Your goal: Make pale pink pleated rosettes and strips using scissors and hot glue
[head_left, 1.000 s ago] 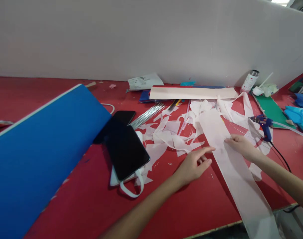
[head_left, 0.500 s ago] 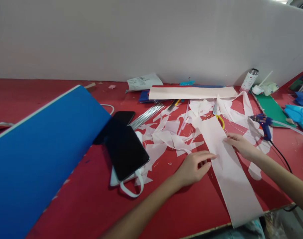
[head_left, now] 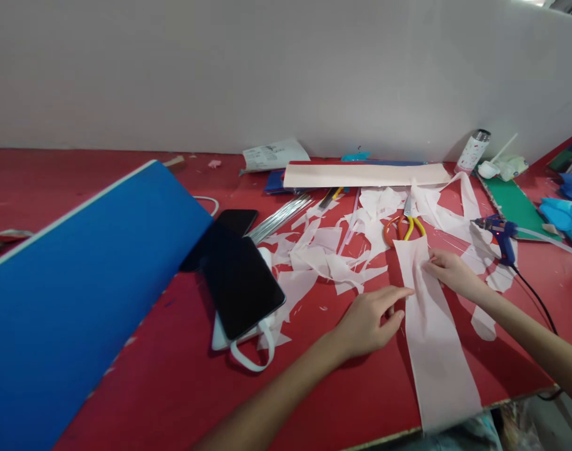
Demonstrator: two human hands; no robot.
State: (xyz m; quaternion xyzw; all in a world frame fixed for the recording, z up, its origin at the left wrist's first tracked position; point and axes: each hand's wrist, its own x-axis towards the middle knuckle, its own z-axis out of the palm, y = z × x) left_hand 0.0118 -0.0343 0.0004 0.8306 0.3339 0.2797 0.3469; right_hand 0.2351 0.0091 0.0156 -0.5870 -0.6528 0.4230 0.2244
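Right hand (head_left: pixel 451 273): grip together, thumb and fingertips pinched on the right edge of the pale pink strip (head_left: pixel 438 357), near its far end. Left hand (head_left: pixel 364 321): grip apart, index finger stretched out with its tip at the strip's left edge, thumb spread below, other fingers curled; firm contact hard to tell. Strip sits on the right part of the red surface (head_left: pixel 356 407), rumpled between the 2 hands, flatter below, near end reaching the surface's front edge. Scissors (head_left: pixel 408 217) just past the strip's far end, 1 orange loop, 1 yellow, blades pointing away. Pale scraps (head_left: pixel 335 263) in a loose heap left of the scissors, more to the right. Blue glue gun (head_left: pixel 502 241) right of the right hand, black cord trailing toward the front edge. Green board (head_left: pixel 518 207) behind it, blue packet (head_left: pixel 565 216) farther right. Bottle (head_left: pixel 473 151) upright at the back. Long pale piece (head_left: pixel 365 176) lies across the back. Silver rods (head_left: pixel 280 217) left of the scraps. 2 black devices (head_left: pixel 243 288) beside the rods, white strap (head_left: pixel 250 364) at the nearer 1. Big blue board (head_left: pixel 102 288) fills the left.
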